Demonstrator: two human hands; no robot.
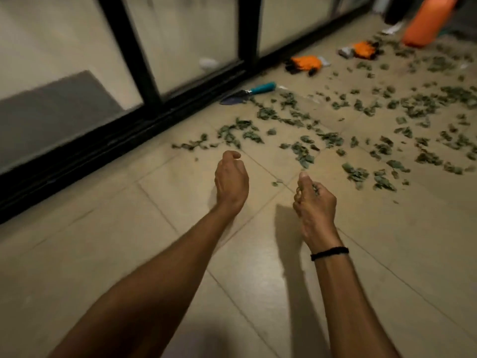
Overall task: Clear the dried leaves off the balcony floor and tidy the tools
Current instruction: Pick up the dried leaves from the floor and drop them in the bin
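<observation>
Head view: the person's right hand (316, 202) is pinching crumpled grey-green dried leaves (315, 188) to gather them, the left hand (231, 180) is hovering loosely cupped, contents hidden, and most leaves are lying ahead on beige floor tiles (124, 254).

Smooth glazed tiles of the floor (129, 254), glossy, with thin matt grout lines. The dried leaves (304, 153): crumpled, matt, rough-edged. The trowel (247, 93): dark metal blade, smooth turquoise handle, seemingly plastic. The gloves (305, 63): orange cloth with black parts, matt. The door frame (134, 55): black, satin, around frosted glass panels (64, 42). The wristband (330, 253): black woven cord.
</observation>
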